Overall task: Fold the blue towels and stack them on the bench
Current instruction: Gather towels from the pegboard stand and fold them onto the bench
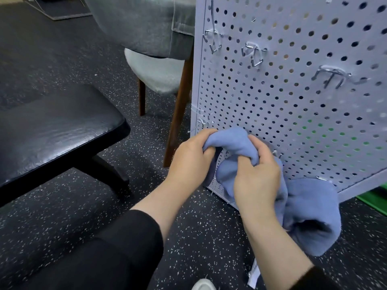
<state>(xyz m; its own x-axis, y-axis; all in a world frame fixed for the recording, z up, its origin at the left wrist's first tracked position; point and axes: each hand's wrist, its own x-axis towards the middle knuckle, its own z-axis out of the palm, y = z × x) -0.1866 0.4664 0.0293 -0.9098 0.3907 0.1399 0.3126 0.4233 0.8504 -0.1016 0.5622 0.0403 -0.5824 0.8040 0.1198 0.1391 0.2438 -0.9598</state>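
Note:
A blue towel [310, 216] hangs crumpled in front of the lower part of a white pegboard [293, 101]. My left hand [190, 160] pinches its upper edge at the left. My right hand [257, 174] grips a bunch of the same towel just to the right, fingers curled into the cloth. The rest of the towel droops down to the right, below my right wrist, with a white label dangling near the floor. The black padded bench [52, 132] stands to the left, with no towel on the part I see.
The pegboard carries several metal hooks [254, 54]. A grey upholstered chair [159, 59] with brown wooden legs stands behind, between bench and pegboard. The floor [199, 237] is dark speckled rubber. Something green [374, 199] lies at the pegboard's lower right.

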